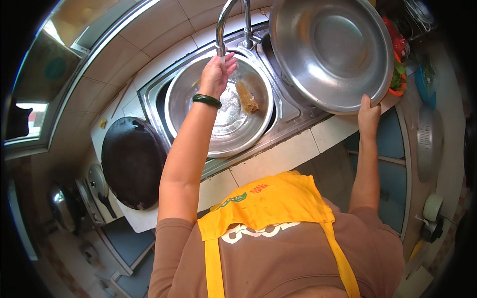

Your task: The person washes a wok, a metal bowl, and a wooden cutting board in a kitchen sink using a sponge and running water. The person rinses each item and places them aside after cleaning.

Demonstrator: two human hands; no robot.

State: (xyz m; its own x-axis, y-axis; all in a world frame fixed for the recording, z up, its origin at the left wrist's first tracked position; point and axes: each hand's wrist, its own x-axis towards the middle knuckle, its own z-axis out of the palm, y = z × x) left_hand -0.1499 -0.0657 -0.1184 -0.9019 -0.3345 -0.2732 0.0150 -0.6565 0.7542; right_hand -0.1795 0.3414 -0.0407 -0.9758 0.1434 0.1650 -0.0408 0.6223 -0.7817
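Note:
Under the spout of the chrome faucet [222,26], my left hand [218,74] is held with its fingers apart and nothing in it, and water runs onto it. Below the hand, a round metal basin [223,143] sits in the left sink bowl with a little water. A brown scrubbing sponge or loofah [246,97] lies inside the basin. My right hand [369,115] grips the lower right rim of a large stainless steel basin [339,44], which is tilted above the right sink bowl with its inside showing. A dark green bangle is on my left wrist.
A round black pan or griddle [133,162] stands on the counter left of the sink. Right of the large basin are an orange basket [400,89] with green leaves, a red plastic bag [394,37] and a blue bowl [425,87]. A tiled counter edge [275,151] runs before me.

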